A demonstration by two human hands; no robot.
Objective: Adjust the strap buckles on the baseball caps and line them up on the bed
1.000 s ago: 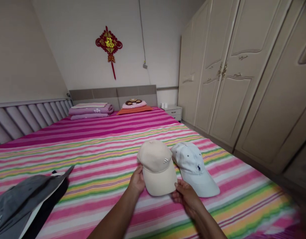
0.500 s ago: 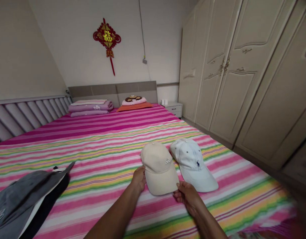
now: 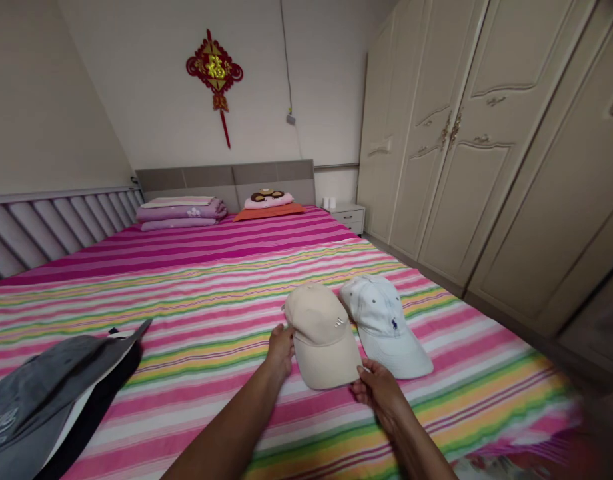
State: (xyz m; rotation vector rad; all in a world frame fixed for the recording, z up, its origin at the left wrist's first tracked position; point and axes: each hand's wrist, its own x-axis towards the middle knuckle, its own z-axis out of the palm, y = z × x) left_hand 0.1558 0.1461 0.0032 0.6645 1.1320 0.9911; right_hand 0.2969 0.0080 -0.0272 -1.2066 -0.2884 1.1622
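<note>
A beige baseball cap point(image 3: 321, 337) lies on the pink-striped bedspread point(image 3: 186, 313), between the left hand point(image 3: 280, 350) and the right hand point(image 3: 379, 390). Each grip touches its edge, but I cannot tell whether either is closed on it. A pale blue denim cap point(image 3: 384, 327) sits just beside it.

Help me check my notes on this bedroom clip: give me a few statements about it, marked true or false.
1. The left hand touches the beige baseball cap. True.
2. The right hand rests on the pale denim cap. False: it is at the beige cap's brim, and the denim cap lies beside that.
3. A red knot ornament hangs above the headboard. True.
4. The bedcover is plain white. False: it is striped pink, green and yellow.
</note>
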